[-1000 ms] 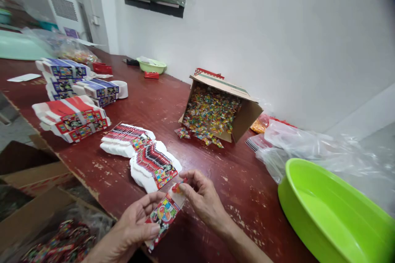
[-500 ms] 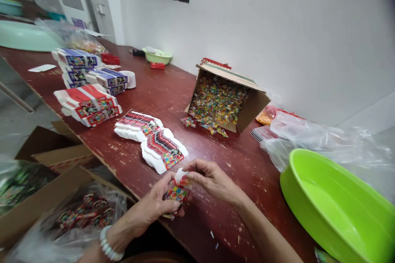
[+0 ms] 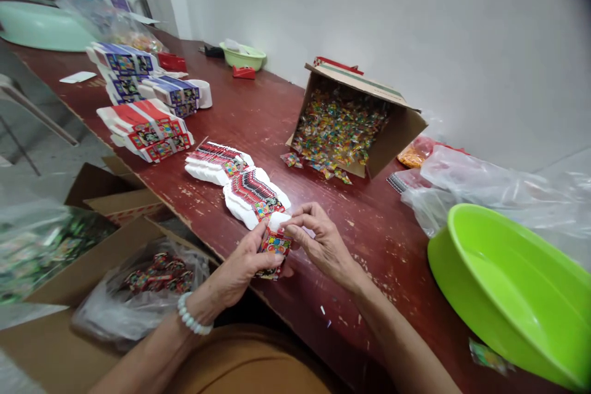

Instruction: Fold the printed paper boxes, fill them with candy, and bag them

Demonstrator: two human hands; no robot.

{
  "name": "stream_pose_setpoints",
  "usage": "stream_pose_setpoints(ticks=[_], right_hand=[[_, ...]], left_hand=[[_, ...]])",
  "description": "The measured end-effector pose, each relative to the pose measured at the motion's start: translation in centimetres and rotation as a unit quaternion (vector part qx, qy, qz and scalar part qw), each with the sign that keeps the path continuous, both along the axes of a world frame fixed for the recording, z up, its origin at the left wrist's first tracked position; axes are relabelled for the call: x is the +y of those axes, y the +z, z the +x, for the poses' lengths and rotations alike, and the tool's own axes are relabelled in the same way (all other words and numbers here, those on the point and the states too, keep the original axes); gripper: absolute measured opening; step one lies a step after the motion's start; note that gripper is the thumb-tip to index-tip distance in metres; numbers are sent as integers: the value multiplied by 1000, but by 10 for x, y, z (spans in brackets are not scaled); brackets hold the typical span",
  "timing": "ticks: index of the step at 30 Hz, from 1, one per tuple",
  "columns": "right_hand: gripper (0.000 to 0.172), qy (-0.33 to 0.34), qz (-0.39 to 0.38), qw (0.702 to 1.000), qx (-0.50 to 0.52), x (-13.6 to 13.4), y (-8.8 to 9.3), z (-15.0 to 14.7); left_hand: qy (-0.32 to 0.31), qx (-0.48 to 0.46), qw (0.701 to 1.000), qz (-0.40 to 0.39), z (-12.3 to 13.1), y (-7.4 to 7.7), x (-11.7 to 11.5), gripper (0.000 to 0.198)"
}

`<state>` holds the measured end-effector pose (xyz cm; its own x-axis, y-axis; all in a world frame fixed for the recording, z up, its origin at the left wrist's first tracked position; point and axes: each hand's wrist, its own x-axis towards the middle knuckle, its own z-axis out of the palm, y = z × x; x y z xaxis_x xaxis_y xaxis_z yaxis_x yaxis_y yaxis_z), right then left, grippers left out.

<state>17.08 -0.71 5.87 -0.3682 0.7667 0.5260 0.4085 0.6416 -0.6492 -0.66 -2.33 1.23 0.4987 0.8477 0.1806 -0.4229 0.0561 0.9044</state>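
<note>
My left hand (image 3: pixel 247 263), with a beaded bracelet at the wrist, grips a small printed carton (image 3: pixel 277 244) in red, yellow and blue, thumb across its front. The carton is held upright over the table's near edge, its white flap at the top. Fingers of my right hand (image 3: pixel 318 240) are bent and pinched at that flap; the exact contact is partly hidden. Just beyond lie two fanned rows of flat cartons (image 3: pixel 252 197), overlapping one another, with white flaps along one side.
An open cardboard box (image 3: pixel 392 141) on its side spills small wrapped candies (image 3: pixel 339 126). At right stands a green basin (image 3: pixel 443 258) beside plastic bags (image 3: pixel 484 178). Banded carton stacks (image 3: pixel 148 126) sit at left. Below the table edge, a cardboard box holds a bag of red packets (image 3: pixel 159 274).
The view has tilted down, so the table's things sit higher in the picture. The carton has turned more upright in my left hand, with my right fingers still at its flap.
</note>
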Motion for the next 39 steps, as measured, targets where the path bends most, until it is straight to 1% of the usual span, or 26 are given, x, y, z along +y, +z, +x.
stream_pose_setpoints(ticks=[1, 3, 5, 6, 8, 9, 10, 11, 12, 14, 16, 17, 18, 20, 21, 22, 23, 25, 27, 29, 30, 32, 35, 37, 39], right_hand=[[23, 11, -11, 1000, 12, -1, -1, 1], [25, -2, -71, 994, 85, -1, -3, 2], [36, -19, -165, 970, 175, -1, -6, 1], [43, -10, -222, 953, 205, 0, -8, 0], [53, 37, -323, 919, 221, 0, -11, -2], [54, 64, -351, 910, 211, -1, -11, -4], [52, 76, -360, 909, 195, -1, -12, -6], [51, 71, -350, 917, 176, -2, -13, -8], [46, 55, -322, 932, 157, -2, -14, -9], [33, 23, -241, 961, 134, -3, -16, -12], [24, 26, -172, 974, 148, -4, -19, -12], [22, 38, -143, 977, 153, -5, -21, -12], [21, 48, -117, 981, 146, -6, -22, -11], [21, 61, -88, 989, 103, -8, -22, -9], [22, 69, -80, 991, 78, -10, -22, -8], [22, 77, -84, 992, 60, -10, -21, -8], [22, 81, -98, 990, 61, -11, -19, -8], [21, 75, -144, 982, 99, -10, -16, -11], [22, 59, -208, 965, 150, -8, -13, -14], [25, 61, -248, 951, 176, -5, -11, -17], [26, 66, -254, 948, 177, -4, -10, -18], [26, 69, -244, 952, 171, -3, -9, -19], [21, 50, -230, 958, 163, -4, -11, -20], [19, 44, -246, 953, 169, -5, -14, -19], [21, 51, -268, 946, 174, -6, -18, -19]], left_hand=[[1, -3, 1000, -3, 0, 1, 0, 65], [6, -3, 1000, -8, 0, 4, -1, 64], [10, -12, 999, -39, 1, 6, -1, 65], [14, -18, 997, -67, 2, 7, -2, 67], [20, -27, 992, -120, 5, 6, -2, 74], [24, -27, 990, -133, 7, 5, -2, 75], [31, -24, 990, -134, 8, 3, -2, 73], [42, -19, 991, -125, 10, 2, -3, 70], [54, -14, 993, -108, 12, 1, -3, 66], [82, -10, 994, -70, 14, -1, -4, 61], [103, -20, 993, -59, 14, -3, -4, 57], [101, -32, 992, -74, 13, -3, -3, 56], [84, -44, 990, -106, 11, -3, -3, 56], [11, -73, 980, -183, 8, -3, -2, 60], [-26, -87, 974, -208, 6, -2, -1, 60], [-52, -97, 970, -219, 4, -2, -1, 59], [-62, -104, 969, -217, 3, -1, 0, 55], [-38, -97, 974, -199, 3, -1, 1, 52], [-14, -68, 979, -191, 4, -1, 1, 57], [2, -42, 982, -182, 5, -2, 2, 65], [4, -32, 984, -177, 5, -2, 2, 67], [9, -23, 985, -172, 6, -4, 2, 68], [25, -6, 988, -153, 5, -7, 2, 70], [38, 15, 991, -124, 4, -8, 2, 74], [46, 26, 994, -99, 2, -7, 4, 72]])
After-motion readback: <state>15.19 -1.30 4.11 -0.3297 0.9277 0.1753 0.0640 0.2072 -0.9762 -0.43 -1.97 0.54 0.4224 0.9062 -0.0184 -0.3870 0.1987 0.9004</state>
